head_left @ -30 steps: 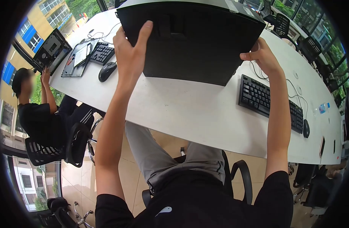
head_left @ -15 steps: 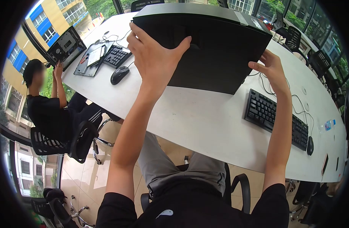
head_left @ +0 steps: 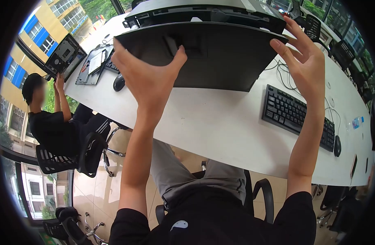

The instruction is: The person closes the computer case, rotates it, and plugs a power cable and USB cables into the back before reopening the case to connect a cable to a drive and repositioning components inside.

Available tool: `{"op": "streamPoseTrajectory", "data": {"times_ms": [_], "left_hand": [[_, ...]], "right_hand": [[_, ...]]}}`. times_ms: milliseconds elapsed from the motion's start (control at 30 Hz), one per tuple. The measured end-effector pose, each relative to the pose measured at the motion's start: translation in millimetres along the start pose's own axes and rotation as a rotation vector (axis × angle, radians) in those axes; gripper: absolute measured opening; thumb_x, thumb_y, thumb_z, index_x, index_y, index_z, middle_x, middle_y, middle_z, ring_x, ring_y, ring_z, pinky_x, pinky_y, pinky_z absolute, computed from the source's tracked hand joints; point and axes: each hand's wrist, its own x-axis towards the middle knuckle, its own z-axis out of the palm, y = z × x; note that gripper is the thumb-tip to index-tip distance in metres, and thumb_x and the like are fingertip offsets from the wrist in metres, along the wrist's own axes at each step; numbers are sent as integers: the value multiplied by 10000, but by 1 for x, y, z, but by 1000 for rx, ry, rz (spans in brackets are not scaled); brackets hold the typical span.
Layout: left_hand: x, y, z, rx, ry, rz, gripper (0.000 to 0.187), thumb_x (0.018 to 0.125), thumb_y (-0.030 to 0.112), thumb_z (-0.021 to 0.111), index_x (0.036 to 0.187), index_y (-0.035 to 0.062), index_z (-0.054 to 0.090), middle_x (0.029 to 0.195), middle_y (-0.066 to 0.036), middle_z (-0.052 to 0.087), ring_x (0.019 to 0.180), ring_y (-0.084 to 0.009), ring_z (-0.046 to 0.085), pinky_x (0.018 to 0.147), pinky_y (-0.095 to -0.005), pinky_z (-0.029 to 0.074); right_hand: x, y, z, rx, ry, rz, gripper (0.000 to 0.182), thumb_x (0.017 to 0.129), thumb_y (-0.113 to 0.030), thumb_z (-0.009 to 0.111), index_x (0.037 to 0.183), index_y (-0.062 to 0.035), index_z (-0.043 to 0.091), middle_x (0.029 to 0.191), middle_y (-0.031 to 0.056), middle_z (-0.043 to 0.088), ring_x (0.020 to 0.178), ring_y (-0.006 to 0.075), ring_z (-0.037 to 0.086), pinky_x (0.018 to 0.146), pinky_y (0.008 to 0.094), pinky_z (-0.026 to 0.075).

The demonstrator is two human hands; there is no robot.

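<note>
A black computer case (head_left: pixel 232 16) stands on the white table in front of me. Its glossy black side panel (head_left: pixel 224 61) leans away from it at the top, showing a gap along the upper edge. My left hand (head_left: pixel 148 79) grips the panel's left edge, fingers behind it and thumb across the front face. At the upper right corner, my right hand (head_left: pixel 303 61) pinches the panel, its thumb in front and fingers reaching behind. The case interior is mostly hidden by the panel.
On the white table (head_left: pixel 204 122), a black keyboard (head_left: pixel 285 108), a mouse (head_left: pixel 337 146), cables and a bottle (head_left: pixel 357 122) lie to the right. Another mouse (head_left: pixel 119 83) sits left. A seated person (head_left: pixel 53 122) handles an opened case (head_left: pixel 65 55) at far left.
The side panel's top edge has come away from the case and tilted toward me. My right hand has moved up to the panel's upper corner; my left hand has shifted left and down.
</note>
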Motion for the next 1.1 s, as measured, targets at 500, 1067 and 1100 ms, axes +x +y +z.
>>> {"op": "streamPoseTrajectory", "data": {"times_ms": [500,1067,1100], "left_hand": [[-50,-35,-53,-295,-26,-16,1407,624,231,1064,1644,-45,135,1486,-230,412,1285,-321,539,980,-440,570],[-218,-111,-114,-233,-283,108,1217,966,491,714,1627,107,-233,1575,-294,346,1461,-418,448,1233,-589,350],[-224,-111,-112,-323,-271,104,1211,982,491,702,1627,105,-248,1592,-290,324,1478,-412,430,1240,-573,334]], "right_hand": [[-61,-56,-27,-226,-152,-506,203,773,136,788,967,100,740,809,175,700,713,258,681,647,331,549],[-203,-27,-14,-19,-435,-332,268,566,-81,849,816,-66,754,880,69,729,803,290,669,609,359,525],[-211,-25,-13,-42,-438,-324,271,557,-72,846,807,-80,741,914,60,726,815,293,643,620,362,519]]}}
